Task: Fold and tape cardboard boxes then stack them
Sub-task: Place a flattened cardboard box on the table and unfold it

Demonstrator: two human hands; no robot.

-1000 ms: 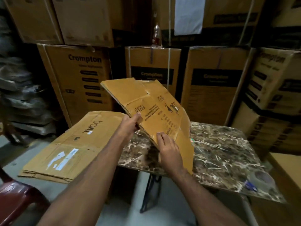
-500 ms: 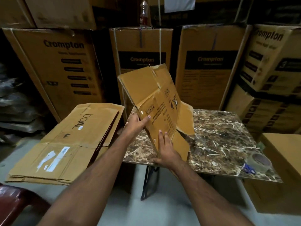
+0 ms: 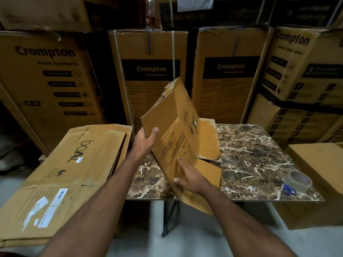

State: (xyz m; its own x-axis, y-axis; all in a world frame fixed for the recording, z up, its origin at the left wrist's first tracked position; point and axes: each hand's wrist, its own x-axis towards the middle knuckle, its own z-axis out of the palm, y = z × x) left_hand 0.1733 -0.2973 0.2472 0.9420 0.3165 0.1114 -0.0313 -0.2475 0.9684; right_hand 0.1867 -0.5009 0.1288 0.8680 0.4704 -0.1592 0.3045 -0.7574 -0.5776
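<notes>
A flattened brown cardboard box with black printed symbols stands tilted on edge over the marble-patterned table. My left hand grips its upper left corner, thumb on the front face. My right hand holds its lower edge near the table's front, fingers spread on the printed face. Loose flaps splay out to the right and rest on the table. A roll of brown tape lies at the table's front right corner with blue-handled scissors beside it.
A stack of flattened boxes marked "boAt" lies left of the table. Large Crompton cartons wall off the back and right. A closed brown box sits right of the table. A plastic bottle stands on top of the cartons.
The flat box has swung from nearly level to standing steeply on edge over the table. My left hand rose to its upper corner; my right hand dropped to its lower edge.
</notes>
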